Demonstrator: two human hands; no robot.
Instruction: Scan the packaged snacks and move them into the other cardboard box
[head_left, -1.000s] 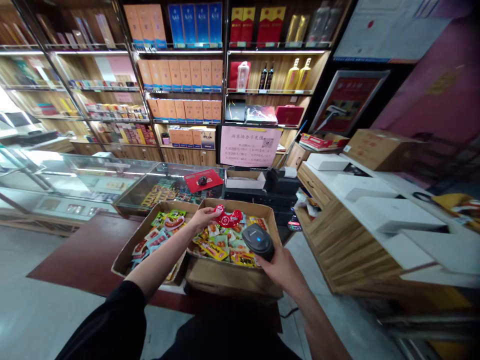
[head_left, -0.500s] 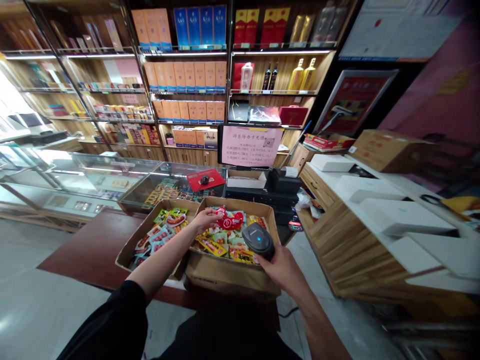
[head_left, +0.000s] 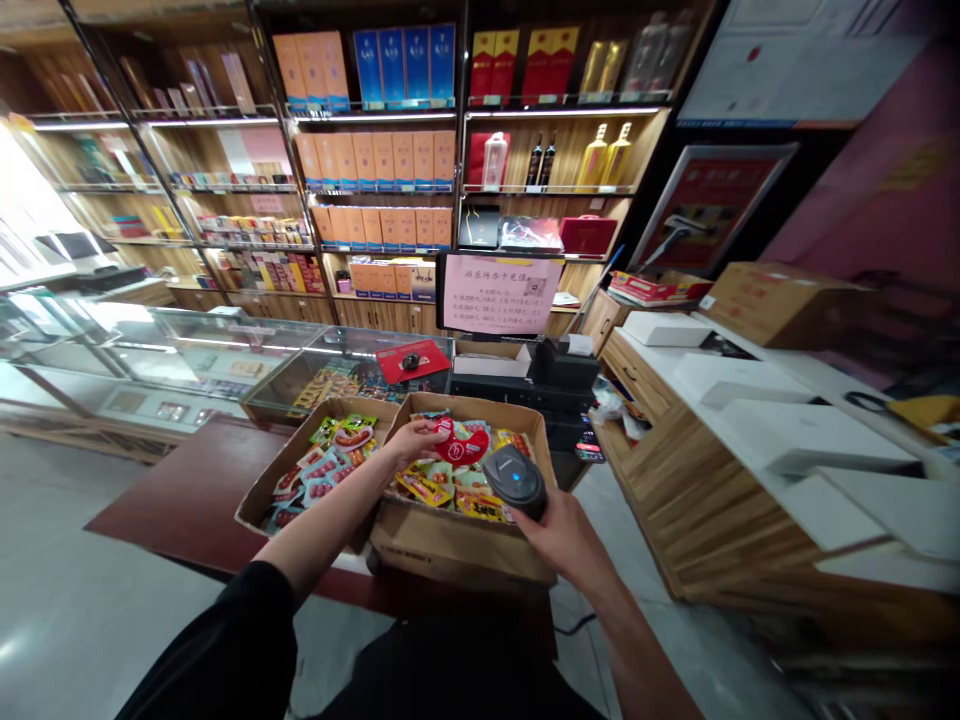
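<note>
Tilted slightly since the earlier frame, the curved red packet [head_left: 463, 447], glossy with white markings, is pinched at one end by the fingers of the left hand [head_left: 415, 443], over the carton [head_left: 465, 552]. Right hand [head_left: 562, 532]: fingers wrapped around a dark scanner [head_left: 513, 482], blue light visible.

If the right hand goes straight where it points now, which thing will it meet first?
Probably the red packet in the left hand: the scanner in the right hand points towards it. Depth is unclear in this view.
</note>
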